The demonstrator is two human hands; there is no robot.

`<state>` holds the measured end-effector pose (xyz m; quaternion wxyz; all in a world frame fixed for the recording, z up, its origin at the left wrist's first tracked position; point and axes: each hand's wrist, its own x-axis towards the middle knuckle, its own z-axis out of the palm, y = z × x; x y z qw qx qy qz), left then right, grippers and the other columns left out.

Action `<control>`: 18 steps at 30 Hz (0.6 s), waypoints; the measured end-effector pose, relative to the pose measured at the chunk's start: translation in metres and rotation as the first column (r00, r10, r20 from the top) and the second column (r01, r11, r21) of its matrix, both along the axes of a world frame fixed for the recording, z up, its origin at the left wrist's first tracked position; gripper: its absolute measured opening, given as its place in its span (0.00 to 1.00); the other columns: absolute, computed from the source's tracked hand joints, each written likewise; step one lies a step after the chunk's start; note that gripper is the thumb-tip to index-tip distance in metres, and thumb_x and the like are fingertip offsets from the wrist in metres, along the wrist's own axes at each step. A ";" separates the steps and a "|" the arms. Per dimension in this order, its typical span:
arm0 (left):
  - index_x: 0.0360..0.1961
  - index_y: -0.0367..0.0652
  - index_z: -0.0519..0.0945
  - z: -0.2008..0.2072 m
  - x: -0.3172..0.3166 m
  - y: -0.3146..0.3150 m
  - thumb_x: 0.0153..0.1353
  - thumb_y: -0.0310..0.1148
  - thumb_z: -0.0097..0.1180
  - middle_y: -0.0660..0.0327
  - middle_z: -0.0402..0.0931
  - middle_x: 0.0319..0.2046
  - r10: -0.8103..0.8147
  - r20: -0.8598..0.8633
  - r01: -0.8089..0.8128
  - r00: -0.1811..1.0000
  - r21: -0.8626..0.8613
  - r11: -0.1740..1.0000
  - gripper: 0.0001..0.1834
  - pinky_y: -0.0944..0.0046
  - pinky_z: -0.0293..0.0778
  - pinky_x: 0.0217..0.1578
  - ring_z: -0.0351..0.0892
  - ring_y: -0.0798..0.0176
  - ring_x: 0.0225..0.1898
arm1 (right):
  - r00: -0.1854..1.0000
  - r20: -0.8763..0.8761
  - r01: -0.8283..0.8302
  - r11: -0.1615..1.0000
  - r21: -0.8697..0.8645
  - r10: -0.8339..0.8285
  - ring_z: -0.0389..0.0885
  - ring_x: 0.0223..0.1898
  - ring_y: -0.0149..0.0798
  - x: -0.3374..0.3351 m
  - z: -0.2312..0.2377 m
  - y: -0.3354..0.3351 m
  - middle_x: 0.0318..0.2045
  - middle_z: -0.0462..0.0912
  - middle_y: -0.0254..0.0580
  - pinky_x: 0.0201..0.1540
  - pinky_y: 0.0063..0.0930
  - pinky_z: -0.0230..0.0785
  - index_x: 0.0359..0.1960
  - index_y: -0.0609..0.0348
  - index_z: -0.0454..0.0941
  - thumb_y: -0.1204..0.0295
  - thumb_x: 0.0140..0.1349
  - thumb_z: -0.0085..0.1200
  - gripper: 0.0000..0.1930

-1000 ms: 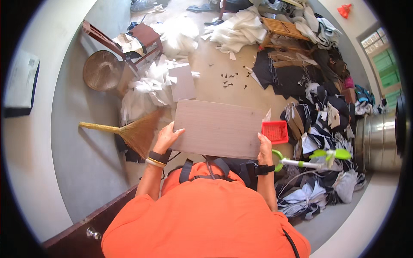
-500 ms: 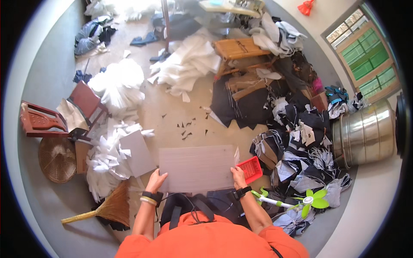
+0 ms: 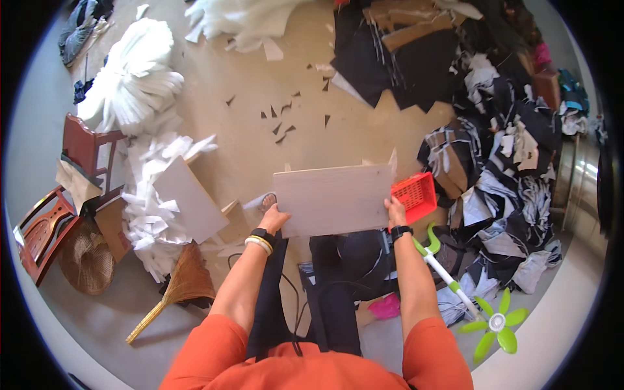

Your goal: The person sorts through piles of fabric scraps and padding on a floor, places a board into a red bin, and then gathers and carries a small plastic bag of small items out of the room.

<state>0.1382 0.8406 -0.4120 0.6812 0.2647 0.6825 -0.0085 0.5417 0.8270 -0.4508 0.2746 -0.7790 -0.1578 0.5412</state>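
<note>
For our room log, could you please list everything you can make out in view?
held board: one, pale grey, centre
second board: one, pale grey, left
basket: one, red, right of centre
broom: one, straw-coloured, lower left
fan: one, green-and-white, lower right
chairs: count unclear, red-brown, far left
woven disc: one, brown, far left
soft sheets: many, white, upper left
fabric scraps: many, black and grey, right
small offcuts: several, black, upper centre
left grip: one, bare, board's left
right grip: one, bare, board's right
</note>
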 end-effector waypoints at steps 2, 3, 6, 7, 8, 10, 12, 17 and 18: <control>0.55 0.43 0.69 -0.051 0.019 0.004 0.52 0.36 0.59 0.59 0.72 0.51 0.082 0.065 -0.073 0.995 -0.130 0.989 0.27 0.49 0.68 0.47 0.70 0.57 0.52 | 1.000 -0.005 -0.007 1.000 0.018 0.008 0.71 0.51 0.33 0.029 -0.046 0.016 0.51 0.76 0.40 0.56 0.25 0.60 0.55 0.69 0.71 0.79 0.59 0.51 0.21; 0.55 0.43 0.69 -0.075 0.034 0.006 0.52 0.36 0.59 0.59 0.72 0.51 0.070 0.075 -0.058 0.995 -0.154 0.986 0.27 0.49 0.68 0.47 0.70 0.57 0.52 | 1.000 -0.008 0.002 0.999 0.042 -0.002 0.70 0.54 0.34 0.051 -0.074 0.013 0.54 0.75 0.42 0.58 0.25 0.59 0.57 0.69 0.69 0.79 0.58 0.51 0.23; 0.57 0.45 0.66 -0.129 0.056 -0.005 0.53 0.33 0.57 0.60 0.68 0.55 0.240 0.105 -0.211 0.965 -0.232 0.949 0.28 0.47 0.60 0.54 0.62 0.56 0.59 | 0.999 0.051 0.003 1.000 -0.025 -0.002 0.67 0.60 0.37 0.058 -0.126 0.029 0.59 0.70 0.48 0.61 0.26 0.56 0.61 0.70 0.63 0.76 0.57 0.54 0.28; 0.57 0.45 0.66 -0.140 0.063 -0.005 0.53 0.33 0.57 0.60 0.68 0.55 0.244 0.092 -0.216 0.965 -0.244 0.945 0.28 0.47 0.60 0.54 0.62 0.56 0.59 | 0.999 0.042 0.000 0.999 -0.040 0.002 0.67 0.60 0.37 0.058 -0.137 0.037 0.59 0.70 0.48 0.61 0.26 0.56 0.61 0.70 0.63 0.76 0.57 0.54 0.28; 0.56 0.40 0.66 -0.149 0.069 -0.004 0.52 0.32 0.59 0.58 0.71 0.51 0.303 0.082 -0.279 0.950 -0.218 0.935 0.29 0.55 0.63 0.51 0.67 0.57 0.54 | 0.999 0.044 -0.028 0.998 -0.063 0.031 0.66 0.61 0.38 0.057 -0.147 0.045 0.61 0.67 0.51 0.62 0.27 0.55 0.62 0.71 0.61 0.75 0.57 0.55 0.30; 0.56 0.35 0.67 -0.163 0.082 -0.006 0.50 0.31 0.60 0.56 0.74 0.47 0.358 0.079 -0.337 0.930 -0.198 0.920 0.31 0.62 0.66 0.47 0.71 0.58 0.50 | 0.995 0.076 -0.066 0.995 -0.075 0.072 0.65 0.62 0.40 0.066 -0.166 0.045 0.62 0.65 0.53 0.63 0.28 0.54 0.63 0.71 0.59 0.72 0.57 0.56 0.33; 0.57 0.37 0.66 -0.171 0.090 -0.002 0.51 0.33 0.59 0.57 0.72 0.49 0.342 0.050 -0.309 0.938 -0.323 0.895 0.31 0.62 0.64 0.49 0.68 0.57 0.51 | 0.995 0.073 -0.057 0.995 -0.083 0.063 0.66 0.60 0.40 0.073 -0.172 0.048 0.61 0.67 0.51 0.62 0.28 0.56 0.62 0.71 0.60 0.73 0.58 0.56 0.31; 0.60 0.37 0.62 -0.153 0.107 0.021 0.53 0.34 0.59 0.53 0.68 0.53 0.420 0.081 -0.391 0.904 -0.240 0.889 0.34 0.61 0.64 0.51 0.67 0.56 0.53 | 0.875 0.362 -0.342 0.940 -0.005 0.320 0.67 0.59 0.40 0.070 -0.167 0.064 0.60 0.67 0.49 0.60 0.30 0.57 0.61 0.70 0.62 0.73 0.59 0.55 0.29; 0.62 0.36 0.60 -0.142 0.104 0.004 0.54 0.35 0.59 0.50 0.67 0.55 0.434 0.043 -0.421 0.900 -0.175 0.890 0.36 0.60 0.64 0.53 0.67 0.55 0.55 | 0.893 0.354 -0.285 0.958 -0.038 0.280 0.68 0.58 0.41 0.049 -0.152 0.052 0.58 0.70 0.48 0.61 0.30 0.58 0.59 0.68 0.66 0.71 0.59 0.55 0.26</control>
